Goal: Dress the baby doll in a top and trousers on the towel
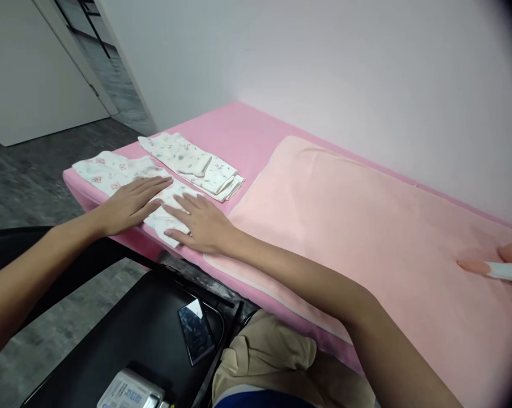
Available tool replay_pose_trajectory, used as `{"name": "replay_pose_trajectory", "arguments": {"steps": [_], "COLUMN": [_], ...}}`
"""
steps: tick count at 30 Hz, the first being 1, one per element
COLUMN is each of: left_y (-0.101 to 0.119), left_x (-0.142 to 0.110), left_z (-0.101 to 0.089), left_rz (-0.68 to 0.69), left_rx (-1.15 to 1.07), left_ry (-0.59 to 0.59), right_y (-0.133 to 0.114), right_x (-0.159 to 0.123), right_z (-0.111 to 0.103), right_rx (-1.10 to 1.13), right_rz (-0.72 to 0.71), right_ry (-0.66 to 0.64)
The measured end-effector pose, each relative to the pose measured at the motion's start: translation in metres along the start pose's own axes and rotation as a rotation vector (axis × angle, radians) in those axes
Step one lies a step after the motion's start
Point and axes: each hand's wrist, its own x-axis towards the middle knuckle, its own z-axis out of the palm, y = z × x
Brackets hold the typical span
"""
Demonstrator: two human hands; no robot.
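A white printed cloth garment [111, 171], which looks like baby clothing, lies along the near left corner of the pink-covered table [239, 122]. My left hand [132, 201] rests flat on it, fingers stretched out to the right. Close beside, my right hand [203, 224] presses on the garment's right end with its fingers spread; part of the cloth is hidden under both hands. Just behind lies a second white printed garment [188, 158], folded into a long stack. Neither hand touches this one.
A light peach mat [349, 226] covers the table's right part. At the right edge lies a pinkish, doll-like limb with a white band [500, 271], partly cut off. A black chair [141, 317] holds a phone [195, 331] and a white box-like device [131, 391]. A white wall [345, 73] rises behind.
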Motion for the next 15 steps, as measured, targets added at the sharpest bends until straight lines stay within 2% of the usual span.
{"name": "replay_pose_trajectory", "arguments": {"steps": [2, 4, 7, 8, 11, 13, 15], "left_y": [0.000, 0.000, 0.001, 0.002, 0.009, 0.019, 0.037], "left_x": [-0.005, -0.006, 0.007, 0.016, 0.055, 0.086, 0.116], "left_z": [0.005, 0.002, -0.009, -0.012, -0.014, -0.010, -0.003], "left_rz": [-0.052, -0.074, -0.063, -0.063, -0.137, -0.320, -0.490], "left_rx": [-0.016, 0.019, 0.107, 0.128, 0.186, 0.203, 0.069], "left_ry": [-0.012, -0.028, -0.057, -0.027, 0.182, 0.247, 0.225], "right_y": [0.006, 0.010, 0.006, 0.003, -0.004, -0.004, 0.000], "right_x": [-0.001, -0.006, -0.025, -0.034, -0.072, -0.102, -0.134], "right_z": [0.008, 0.009, -0.007, -0.017, -0.053, -0.077, -0.097], "right_rx": [0.017, 0.021, 0.008, 0.006, 0.016, 0.030, 0.047], "right_rz": [-0.021, -0.027, -0.013, -0.016, -0.036, -0.022, 0.026], "right_ry": [-0.066, -0.095, -0.094, -0.073, 0.027, 0.083, 0.124]}}
